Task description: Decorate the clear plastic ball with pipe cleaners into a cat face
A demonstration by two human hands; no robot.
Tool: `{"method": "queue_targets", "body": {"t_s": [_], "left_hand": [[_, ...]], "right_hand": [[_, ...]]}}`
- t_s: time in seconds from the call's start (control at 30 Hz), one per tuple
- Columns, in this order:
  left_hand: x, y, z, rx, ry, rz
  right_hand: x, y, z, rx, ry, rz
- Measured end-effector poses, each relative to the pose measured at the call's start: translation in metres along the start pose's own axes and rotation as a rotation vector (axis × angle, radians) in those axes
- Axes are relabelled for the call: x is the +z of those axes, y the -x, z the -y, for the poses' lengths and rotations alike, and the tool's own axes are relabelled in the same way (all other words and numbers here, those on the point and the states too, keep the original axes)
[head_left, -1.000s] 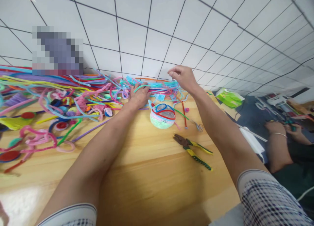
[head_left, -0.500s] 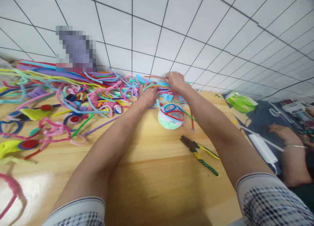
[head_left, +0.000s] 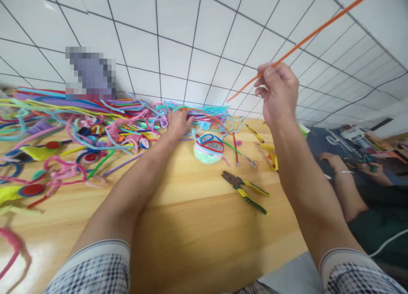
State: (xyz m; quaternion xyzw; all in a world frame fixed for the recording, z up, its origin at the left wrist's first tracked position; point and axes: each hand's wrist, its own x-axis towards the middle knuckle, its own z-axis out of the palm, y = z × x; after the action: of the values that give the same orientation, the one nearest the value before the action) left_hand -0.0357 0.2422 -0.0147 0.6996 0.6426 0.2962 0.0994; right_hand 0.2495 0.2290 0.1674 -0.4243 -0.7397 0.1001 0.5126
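My right hand [head_left: 277,92] is raised above the table, pinching a long orange pipe cleaner [head_left: 318,28] that slants up to the top right. My left hand [head_left: 178,123] lies flat, fingers spread, on a heap of coloured pipe cleaners [head_left: 95,120] against the tiled wall. A pale green ball [head_left: 208,149] wrapped in red and blue pipe cleaners sits on the wooden table [head_left: 197,226] just right of my left hand.
Pliers with yellow-green handles [head_left: 247,191] lie on the table right of centre. Small scissors [head_left: 253,162] and a yellow tool [head_left: 270,154] lie beyond them. Another person's arms [head_left: 344,179] rest at the far right, below the table edge.
My right hand has lifted from the heap and drawn an orange pipe cleaner up and to the right. My left hand has stayed pressed on the heap.
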Motion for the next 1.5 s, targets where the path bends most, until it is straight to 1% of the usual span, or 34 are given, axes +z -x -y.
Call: {"method": "queue_targets", "body": {"t_s": [0.1,0.17,0.2,0.23,0.3,0.33,0.37,0.43,0.47,0.5,0.57,0.6,0.63,0.67,0.73,0.77,0.83,0.9,1.0,1.07,1.13,1.2,1.23,1.27,1.33,1.4,1.5], "left_hand": [[-0.015,0.000,-0.001,-0.095,0.145,-0.151],[-0.027,-0.002,0.000,-0.210,0.256,-0.234],[-0.034,-0.005,0.001,-0.261,0.320,-0.250],[-0.041,-0.009,0.001,-0.297,0.396,-0.247],[-0.056,-0.017,0.000,-0.326,0.567,-0.187],[-0.064,-0.020,-0.002,-0.338,0.650,-0.158],[-0.073,-0.022,-0.005,-0.344,0.722,-0.154],[-0.092,-0.019,-0.019,-0.323,0.832,-0.194],[-0.101,-0.012,-0.030,-0.290,0.866,-0.217],[-0.110,0.000,-0.042,-0.229,0.887,-0.206],[-0.122,0.034,-0.072,-0.080,0.862,-0.094],[-0.126,0.056,-0.088,0.017,0.812,-0.004],[-0.126,0.078,-0.103,0.124,0.743,0.077],[-0.125,0.100,-0.116,0.200,0.677,0.178],[-0.119,0.138,-0.135,0.262,0.610,0.345],[-0.114,0.151,-0.141,0.267,0.603,0.382],[-0.105,0.167,-0.145,0.213,0.635,0.374],[-0.099,0.171,-0.140,0.138,0.715,0.354],[-0.097,0.170,-0.125,0.054,0.860,0.331],[-0.096,0.170,-0.116,0.025,0.922,0.301],[-0.093,0.173,-0.111,0.003,0.944,0.265],[-0.086,0.181,-0.112,-0.024,0.942,0.234],[-0.082,0.186,-0.114,-0.035,0.942,0.227],[-0.076,0.192,-0.117,-0.039,0.943,0.227],[-0.066,0.203,-0.126,0.006,0.956,0.275],[-0.058,0.212,-0.132,0.085,0.954,0.310],[-0.052,0.216,-0.134,0.197,0.914,0.274]], "right_hand": [[-0.029,0.050,0.025,0.044,-0.047,-0.070],[-0.044,0.087,0.037,0.117,0.030,-0.008],[-0.050,0.105,0.041,0.143,0.078,0.032],[-0.055,0.122,0.044,0.162,0.113,0.081],[-0.063,0.150,0.048,0.177,0.161,0.175],[-0.065,0.162,0.049,0.174,0.179,0.217],[-0.067,0.172,0.049,0.168,0.195,0.254],[-0.068,0.188,0.049,0.153,0.218,0.304],[-0.067,0.194,0.048,0.146,0.224,0.319],[-0.066,0.199,0.047,0.137,0.225,0.328],[-0.063,0.209,0.044,0.103,0.221,0.326],[-0.062,0.213,0.042,0.077,0.224,0.318],[-0.060,0.217,0.041,0.046,0.232,0.307],[-0.059,0.221,0.040,0.015,0.246,0.295],[-0.058,0.229,0.041,-0.040,0.277,0.274],[-0.058,0.232,0.041,-0.058,0.287,0.268],[-0.061,0.237,0.043,-0.071,0.286,0.267],[-0.067,0.241,0.043,-0.056,0.266,0.277],[-0.081,0.247,0.035,-0.011,0.258,0.283],[-0.090,0.252,0.030,0.009,0.305,0.246],[-0.092,0.258,0.029,-0.007,0.396,0.166],[-0.087,0.263,0.037,-0.064,0.466,0.099],[-0.081,0.265,0.043,-0.096,0.472,0.088],[-0.073,0.266,0.051,-0.121,0.453,0.099],[-0.057,0.266,0.066,-0.123,0.350,0.163],[-0.042,0.262,0.076,-0.034,0.196,0.254],[-0.030,0.251,0.079,0.183,-0.021,0.397]]}}
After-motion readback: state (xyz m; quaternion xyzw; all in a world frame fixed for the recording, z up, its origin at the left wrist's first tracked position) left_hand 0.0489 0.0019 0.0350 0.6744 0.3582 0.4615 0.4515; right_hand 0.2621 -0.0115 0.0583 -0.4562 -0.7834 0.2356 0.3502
